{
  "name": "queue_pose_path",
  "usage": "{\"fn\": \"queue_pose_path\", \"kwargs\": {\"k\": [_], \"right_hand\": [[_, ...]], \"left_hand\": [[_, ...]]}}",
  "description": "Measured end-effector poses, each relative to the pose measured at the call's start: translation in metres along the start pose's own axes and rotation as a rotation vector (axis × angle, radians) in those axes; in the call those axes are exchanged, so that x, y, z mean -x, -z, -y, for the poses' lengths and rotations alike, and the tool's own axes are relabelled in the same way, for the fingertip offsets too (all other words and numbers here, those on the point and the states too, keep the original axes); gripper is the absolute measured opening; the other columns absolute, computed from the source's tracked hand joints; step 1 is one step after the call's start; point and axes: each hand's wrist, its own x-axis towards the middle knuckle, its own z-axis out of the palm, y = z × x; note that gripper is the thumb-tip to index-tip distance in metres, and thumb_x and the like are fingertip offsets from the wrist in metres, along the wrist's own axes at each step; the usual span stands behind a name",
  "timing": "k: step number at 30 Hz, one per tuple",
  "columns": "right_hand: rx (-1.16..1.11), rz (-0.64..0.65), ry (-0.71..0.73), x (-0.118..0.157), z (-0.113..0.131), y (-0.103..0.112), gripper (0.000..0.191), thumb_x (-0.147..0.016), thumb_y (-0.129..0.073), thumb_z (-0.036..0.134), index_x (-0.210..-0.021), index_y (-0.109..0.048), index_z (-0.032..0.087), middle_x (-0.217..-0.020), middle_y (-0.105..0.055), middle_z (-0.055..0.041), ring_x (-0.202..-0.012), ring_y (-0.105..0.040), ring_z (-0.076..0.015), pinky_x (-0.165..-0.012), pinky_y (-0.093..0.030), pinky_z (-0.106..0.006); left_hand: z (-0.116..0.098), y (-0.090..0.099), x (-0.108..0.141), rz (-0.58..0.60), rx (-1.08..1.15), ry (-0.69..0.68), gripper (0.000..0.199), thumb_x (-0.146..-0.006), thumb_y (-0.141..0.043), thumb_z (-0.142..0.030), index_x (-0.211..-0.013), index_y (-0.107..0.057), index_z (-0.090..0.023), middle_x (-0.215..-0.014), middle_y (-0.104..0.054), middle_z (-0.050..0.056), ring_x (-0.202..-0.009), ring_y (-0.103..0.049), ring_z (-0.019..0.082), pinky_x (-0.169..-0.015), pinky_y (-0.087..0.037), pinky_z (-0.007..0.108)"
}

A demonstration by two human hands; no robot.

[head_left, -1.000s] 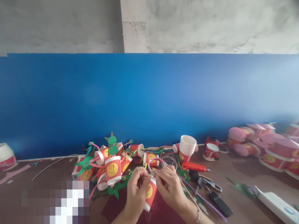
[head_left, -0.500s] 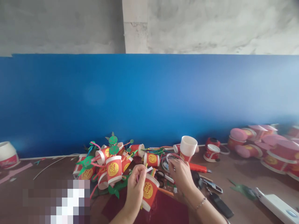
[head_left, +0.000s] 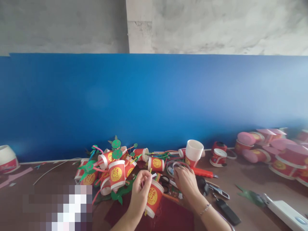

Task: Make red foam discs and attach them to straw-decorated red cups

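My left hand is closed, its palm side against a tilted red-and-white paper cup with a yellow emblem. From its pinched fingertips juts a short white strip. Thin yellow strips stick out above and below this cup. My right hand has its fingers bent down beside pale rings that look like tape rolls. Whatever those fingertips touch or hold is hidden. Black-handled scissors lie between the two hands. A dark red sheet is under the cup.
Left of my hands, cups with green paper shapes form a pile. Stacked white-topped cups stand behind my right hand, near an orange-red cutter. Farther right are a black case, pink-topped cups and a white device.
My right hand has shifted slightly, its fingers reaching lower and nearer the pale rings. My left hand and its cup have stayed almost still.
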Motion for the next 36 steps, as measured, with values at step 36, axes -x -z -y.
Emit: {"fn": "queue_pose_path", "kwargs": {"k": [36], "right_hand": [[-1.271,0.178,-0.170,0.013,0.051,-0.004,0.027,-0.072,-0.060,0.033,-0.087,-0.040,0.022,-0.052,-0.057,0.0082,-0.042,-0.048,-0.0107,-0.041,-0.030,-0.019]], "left_hand": [[0.002,-0.004,0.015,0.082,-0.603,-0.322,0.034,-0.075,-0.049,-0.007,-0.104,-0.059,-0.022,-0.092,-0.070,0.007,-0.083,-0.067,0.023,-0.071,-0.054,0.033]]}}
